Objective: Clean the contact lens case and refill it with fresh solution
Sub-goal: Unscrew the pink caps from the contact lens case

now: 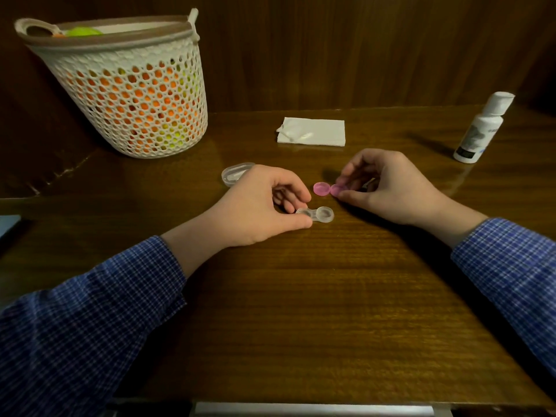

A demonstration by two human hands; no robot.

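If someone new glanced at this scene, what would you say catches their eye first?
Probably the two bright pink caps at the table's centre, one lying free and the other pinched by the right hand. Just in front of them, the left hand holds the clear, uncapped lens case against the dark wooden table. Next would be the white mesh basket at the far left, showing orange and yellow-green through its holes.

On the brown wooden table [301,311], the left hand [258,206] pinches the clear plastic two-well lens case [316,214]. The right hand [388,188] pinches one round pink cap [337,189], touching a second pink cap [320,188] lying beside it.
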